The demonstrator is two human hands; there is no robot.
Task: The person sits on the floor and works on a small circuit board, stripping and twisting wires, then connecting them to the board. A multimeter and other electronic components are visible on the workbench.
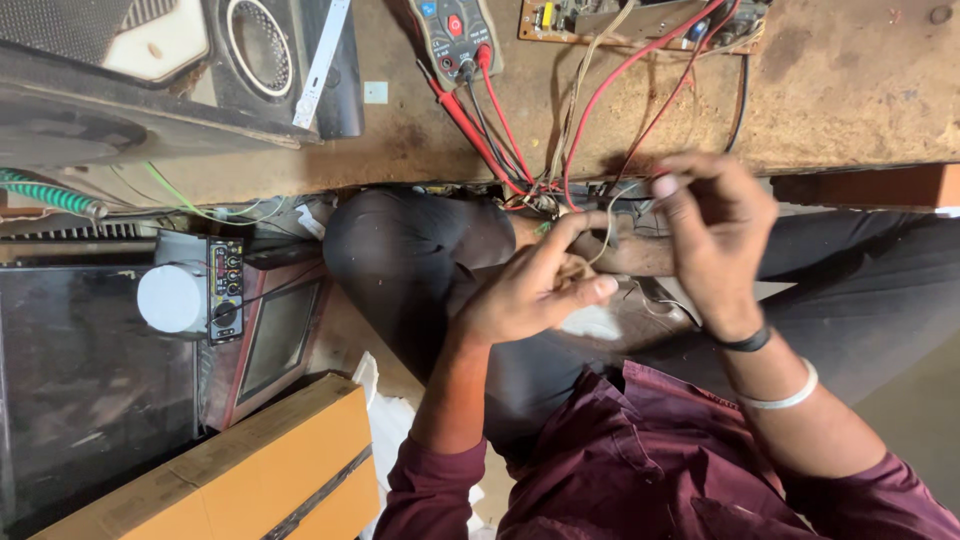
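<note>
My left hand (530, 285) and my right hand (715, 235) are raised close together over my lap, just below the edge of a worn wooden bench (850, 90). Each hand pinches a thin pale wire (603, 232) that runs between them. A bundle of red, black and pale leads (560, 150) hangs from the bench down to my fingers. A multimeter (455, 35) lies on the bench above, its red and black probe leads trailing toward my hands. A circuit board (640, 20) sits to its right.
A speaker cabinet (150, 70) stands at the top left with a green ribbed hose (50, 195) below it. A small old television (275, 335), a white cylinder (170, 298) and an orange cardboard box (240, 470) crowd the left side.
</note>
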